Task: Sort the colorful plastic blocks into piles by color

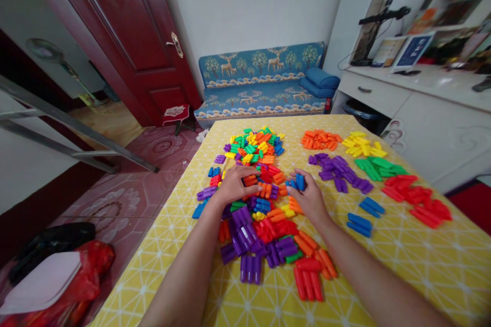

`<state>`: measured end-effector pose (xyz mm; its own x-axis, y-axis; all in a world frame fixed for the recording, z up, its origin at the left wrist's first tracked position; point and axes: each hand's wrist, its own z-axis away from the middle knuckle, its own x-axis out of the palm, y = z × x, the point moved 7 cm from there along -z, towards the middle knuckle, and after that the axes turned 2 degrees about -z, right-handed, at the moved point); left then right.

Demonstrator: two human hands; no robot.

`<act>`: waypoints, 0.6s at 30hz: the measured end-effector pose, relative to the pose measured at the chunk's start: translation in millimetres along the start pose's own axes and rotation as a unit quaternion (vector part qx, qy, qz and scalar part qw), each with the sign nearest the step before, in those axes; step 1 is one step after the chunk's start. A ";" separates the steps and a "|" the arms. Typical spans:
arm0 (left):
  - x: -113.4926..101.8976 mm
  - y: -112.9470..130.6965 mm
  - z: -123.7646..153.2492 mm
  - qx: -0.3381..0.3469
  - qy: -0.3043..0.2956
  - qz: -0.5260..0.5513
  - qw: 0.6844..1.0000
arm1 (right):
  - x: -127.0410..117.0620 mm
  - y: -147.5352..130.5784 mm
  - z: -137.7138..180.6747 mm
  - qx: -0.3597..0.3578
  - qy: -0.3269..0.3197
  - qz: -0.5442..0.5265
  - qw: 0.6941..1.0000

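Right hand (311, 195) grips blue plastic (300, 182) at edge of mixed pile (245, 232), tabletop (169, 276); left hand (237, 184) curls over pile, grip unclear. Plastic likely light, stiff, slick; pinch across ribbed sides.

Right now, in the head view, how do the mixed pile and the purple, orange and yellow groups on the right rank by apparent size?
1. Mixed pile
2. Purple group
Orange group and yellow group: smaller, but too alike to rank.
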<state>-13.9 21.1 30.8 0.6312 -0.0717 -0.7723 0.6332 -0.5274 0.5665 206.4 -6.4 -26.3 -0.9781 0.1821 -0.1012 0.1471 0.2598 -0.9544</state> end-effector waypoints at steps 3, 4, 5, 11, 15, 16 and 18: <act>10.7 9.3 -1.9 0.005 -0.016 -0.084 0.996 | 13.1 2.6 0.6 -0.022 -0.061 -0.035 0.997; 14.0 12.4 -2.1 0.003 -0.021 -0.100 0.995 | 16.0 3.8 0.7 -0.024 -0.072 -0.036 0.996; 16.9 15.2 -2.1 0.000 -0.024 -0.111 0.994 | 17.8 4.9 0.7 -0.024 -0.077 -0.039 0.996; 21.3 13.0 -4.5 -0.042 0.037 -0.107 0.993 | 9.8 1.2 -0.2 -0.026 -0.025 -0.038 0.999; 16.0 -5.1 -6.3 -0.082 0.096 -0.046 0.991 | -3.4 -12.8 1.9 -0.062 0.025 0.034 0.997; 15.0 -9.0 -6.4 -0.090 0.104 -0.033 0.990 | -7.3 -16.8 2.5 -0.082 0.036 0.064 0.994; 13.5 -14.2 -6.4 -0.100 0.117 -0.016 0.988 | -14.7 -22.5 3.6 -0.126 0.057 0.139 0.981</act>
<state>-11.5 33.0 14.1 0.6814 0.1517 -0.7160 0.7151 -0.3465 0.6071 216.9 -18.3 -4.3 -0.8741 0.3803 -0.3022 0.4520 0.4091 -0.7926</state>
